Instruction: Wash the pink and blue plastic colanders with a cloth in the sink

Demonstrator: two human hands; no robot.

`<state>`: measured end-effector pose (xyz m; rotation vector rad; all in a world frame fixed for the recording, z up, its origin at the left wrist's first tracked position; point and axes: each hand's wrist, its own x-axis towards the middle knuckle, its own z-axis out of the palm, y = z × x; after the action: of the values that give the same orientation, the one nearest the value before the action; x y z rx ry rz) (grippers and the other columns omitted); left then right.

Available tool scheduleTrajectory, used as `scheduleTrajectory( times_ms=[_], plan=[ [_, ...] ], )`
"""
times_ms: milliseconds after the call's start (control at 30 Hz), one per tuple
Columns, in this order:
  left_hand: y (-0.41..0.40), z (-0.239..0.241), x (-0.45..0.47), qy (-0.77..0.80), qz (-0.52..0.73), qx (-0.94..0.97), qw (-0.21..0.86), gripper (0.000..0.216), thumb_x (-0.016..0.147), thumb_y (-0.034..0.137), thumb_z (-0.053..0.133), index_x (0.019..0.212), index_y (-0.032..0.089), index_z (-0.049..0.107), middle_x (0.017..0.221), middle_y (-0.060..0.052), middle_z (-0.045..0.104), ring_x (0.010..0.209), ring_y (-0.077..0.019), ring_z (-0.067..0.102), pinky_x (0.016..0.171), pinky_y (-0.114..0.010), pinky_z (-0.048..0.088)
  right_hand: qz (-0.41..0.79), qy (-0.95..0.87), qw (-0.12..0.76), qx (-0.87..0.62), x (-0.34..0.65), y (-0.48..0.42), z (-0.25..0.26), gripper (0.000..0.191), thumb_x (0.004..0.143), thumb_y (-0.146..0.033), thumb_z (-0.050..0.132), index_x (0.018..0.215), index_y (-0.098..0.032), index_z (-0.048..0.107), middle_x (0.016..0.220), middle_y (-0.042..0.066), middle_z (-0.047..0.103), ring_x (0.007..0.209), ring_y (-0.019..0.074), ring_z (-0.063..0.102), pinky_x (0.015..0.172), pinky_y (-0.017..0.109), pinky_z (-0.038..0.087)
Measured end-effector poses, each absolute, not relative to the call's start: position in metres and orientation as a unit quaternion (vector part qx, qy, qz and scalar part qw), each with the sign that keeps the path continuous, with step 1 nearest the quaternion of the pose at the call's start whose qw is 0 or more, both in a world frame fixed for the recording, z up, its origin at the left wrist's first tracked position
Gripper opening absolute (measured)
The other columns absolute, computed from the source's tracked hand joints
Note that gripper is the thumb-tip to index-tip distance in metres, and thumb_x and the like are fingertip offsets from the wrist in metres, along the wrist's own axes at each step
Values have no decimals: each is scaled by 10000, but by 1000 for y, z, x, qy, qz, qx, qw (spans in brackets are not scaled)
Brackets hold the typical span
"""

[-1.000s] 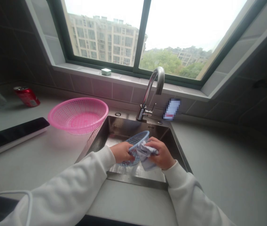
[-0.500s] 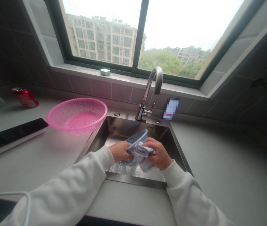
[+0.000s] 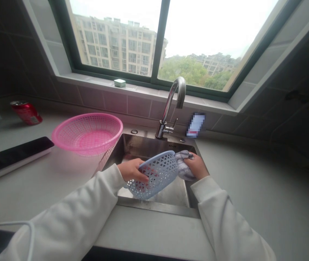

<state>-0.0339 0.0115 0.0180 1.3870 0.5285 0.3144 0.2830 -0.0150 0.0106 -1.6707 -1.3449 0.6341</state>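
**Blue basket and cloth held over a steel sink**

Grey countertop [image 3: 48, 181] ran beneath a wide window, with a steel sink [image 3: 132, 145] set into it and one curved tap [image 3: 172, 105] at the sink's twelve o'clock. No writing could be read anywhere: the label on the one red can [image 3: 26, 112], lying far off at ten o'clock, was too small, and a small item [image 3: 196, 125] beside the tap was blurred out. Two baskets were in view. One pink basket [image 3: 87, 133] sat on the counter at the sink's ten o'clock, touching its rim. One blue basket [image 3: 156, 174] was tilted above the basin. The left hand [image 3: 131, 170] gripped that blue basket at its nine o'clock edge, fingers curled over the rim. The right hand [image 3: 198, 166] was closed around a bunched grey cloth [image 3: 183, 165], which pressed against the blue basket's three o'clock side. One dark flat device [image 3: 13, 156] lay at the counter's nine o'clock, and one small pale box [image 3: 119, 83] rested on the window sill.
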Motion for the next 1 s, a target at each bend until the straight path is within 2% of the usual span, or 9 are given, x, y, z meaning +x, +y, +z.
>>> scheduleTrajectory(
  times_ms=[200, 300, 500, 700, 833, 1000],
  plan=[
    [20, 16, -42, 209, 184, 570, 773, 511, 544, 322, 884, 985, 92, 767, 738, -109, 752, 560, -194, 673, 519, -285, 559, 336, -494, 498, -629, 290, -13, 11, 188, 643, -277, 637, 806, -209, 700, 886, 74, 767, 873, 235, 703, 839, 354, 554],
    [23, 13, -46, 197, 221, 552, 779, 497, 563, 301, 861, 999, 84, 758, 741, -132, 750, 571, -215, 679, 562, -330, 579, 357, -502, 513, -598, 288, -16, 17, 126, 657, -264, 640, 760, -222, 698, 854, 66, 771, 853, 227, 710, 811, 357, 573],
    [30, 6, -51, 177, 278, 500, 801, 618, 600, 241, 829, 1173, 56, 692, 858, -191, 758, 655, -286, 722, 632, -405, 600, 353, -517, 526, -575, 285, -21, 25, 77, 665, -291, 676, 692, -220, 690, 764, 45, 758, 768, 208, 704, 729, 369, 576],
    [32, 5, -52, 162, 362, 400, 826, 654, 653, 170, 753, 1287, 79, 621, 1009, -205, 755, 936, -411, 732, 871, -574, 581, 333, -507, 548, -576, 286, -19, 20, 131, 682, -351, 686, 710, -223, 684, 739, 32, 745, 750, 211, 707, 695, 364, 572],
    [29, 11, -51, 156, 482, 300, 808, 596, 743, 159, 668, 1332, 125, 586, 1000, -143, 763, 1001, -354, 728, 1008, -571, 526, 348, -513, 536, -572, 280, -17, 9, 144, 694, -323, 670, 794, -224, 697, 828, 48, 754, 779, 218, 713, 716, 361, 583],
    [29, 18, -47, 171, 554, 229, 782, 486, 823, 176, 611, 1308, 152, 592, 976, -91, 773, 948, -271, 740, 1018, -503, 534, 307, -496, 571, -578, 263, -17, 1, 148, 723, -275, 605, 846, -214, 662, 793, 26, 712, 746, 207, 676, 720, 364, 572]
  ],
)
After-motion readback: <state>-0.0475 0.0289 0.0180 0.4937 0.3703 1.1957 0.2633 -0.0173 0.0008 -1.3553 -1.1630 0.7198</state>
